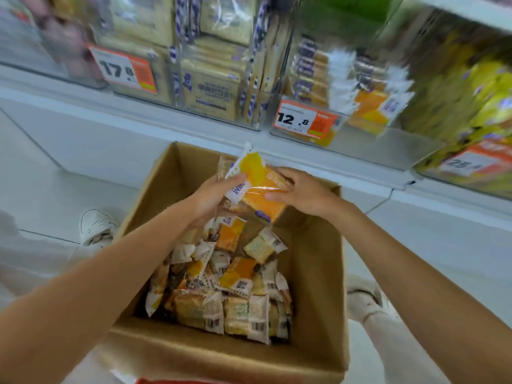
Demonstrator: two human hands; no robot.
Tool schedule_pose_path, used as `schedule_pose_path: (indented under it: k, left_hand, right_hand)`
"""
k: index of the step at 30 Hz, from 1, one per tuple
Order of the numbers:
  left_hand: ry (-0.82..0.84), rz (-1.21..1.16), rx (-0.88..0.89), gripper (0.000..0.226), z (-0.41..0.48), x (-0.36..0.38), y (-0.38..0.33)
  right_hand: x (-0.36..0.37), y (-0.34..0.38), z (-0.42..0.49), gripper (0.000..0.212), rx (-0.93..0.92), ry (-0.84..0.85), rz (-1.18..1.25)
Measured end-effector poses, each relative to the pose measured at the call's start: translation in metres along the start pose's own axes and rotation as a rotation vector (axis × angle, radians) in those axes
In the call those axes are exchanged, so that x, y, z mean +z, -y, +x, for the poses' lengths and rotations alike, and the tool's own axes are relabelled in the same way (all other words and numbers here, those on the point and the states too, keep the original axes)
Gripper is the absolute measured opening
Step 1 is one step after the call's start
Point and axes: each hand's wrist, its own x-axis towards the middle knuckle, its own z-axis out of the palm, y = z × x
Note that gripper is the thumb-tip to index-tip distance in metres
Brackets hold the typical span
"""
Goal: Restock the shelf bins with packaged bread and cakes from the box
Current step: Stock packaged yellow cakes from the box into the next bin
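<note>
An open cardboard box [315, 273] stands on the floor below me, holding several small wrapped cakes [235, 295] in yellow, orange and white packets. Above the box's far end I hold a stack of orange-and-yellow packets [261, 188] between both hands. My left hand [213, 198] grips the stack's left side and underside, thumb on top. My right hand [302, 192] pinches its right side, fingers curled over the top packet. Clear shelf bins sit above: one with beige bread packs [213, 90], one with orange packets [368, 112] behind a 12.8 price tag [302, 120].
A 17.8 price tag [124, 69] hangs on the left bin. A bin of yellow-green packs [476, 101] is at the right. The white shelf ledge [166, 115] runs above the box. White shoes [97, 225] stand on the pale floor on either side of the box.
</note>
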Motion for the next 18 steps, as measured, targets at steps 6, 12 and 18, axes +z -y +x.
schedule_pose_path:
  k: [6,12,18]
  left_hand:
    - [0.120,-0.113,0.095,0.071,-0.035,0.040,-0.058]
    - [0.017,-0.110,0.251,0.050,-0.057,0.090,-0.081]
    - [-0.022,0.055,0.327,0.035,-0.066,0.092,-0.111]
  right_hand:
    - [-0.046,0.033,-0.034,0.040,-0.057,-0.222,0.145]
    - [-0.054,0.060,-0.053,0.032,0.119,-0.444,0.210]
    - [-0.097,0.078,-0.077,0.117,-0.219,-0.563,-0.471]
